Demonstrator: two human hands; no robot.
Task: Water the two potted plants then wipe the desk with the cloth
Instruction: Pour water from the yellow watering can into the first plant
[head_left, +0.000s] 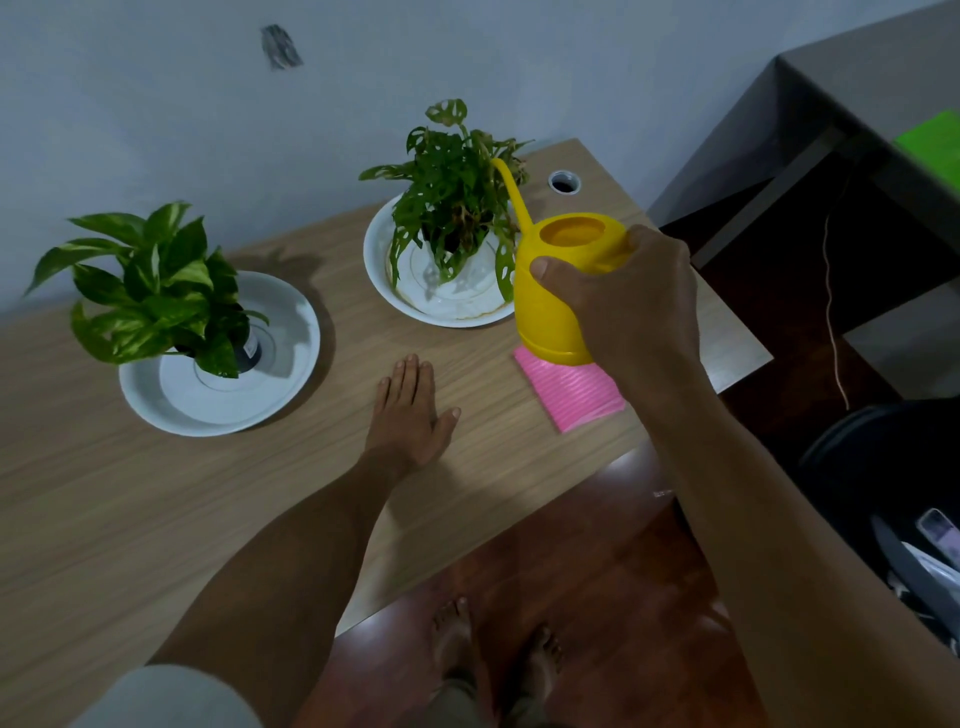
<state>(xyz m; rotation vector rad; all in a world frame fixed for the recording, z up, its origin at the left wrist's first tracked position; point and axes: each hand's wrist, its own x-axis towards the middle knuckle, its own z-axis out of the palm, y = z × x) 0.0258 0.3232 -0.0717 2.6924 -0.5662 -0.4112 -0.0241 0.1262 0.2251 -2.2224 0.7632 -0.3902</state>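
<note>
Potted plants number two: the left plant (156, 291) beyond the flat, relaxed left hand (410, 410), the right plant (452, 202) just past the right hand (628, 301), whose fingers grasp one yellow watering can (556, 291). One pink cloth (571, 395) lies under that hand near the desk (156, 493) edge; bare wood surrounds the left fingers.

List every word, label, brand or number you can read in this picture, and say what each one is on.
No text can be read here.
Left plant's dark pot: a small pale label, too blurred to read.
Yellow watering can, gripped by the right hand: no print shows.
Pink cloth: only stripes.
</note>
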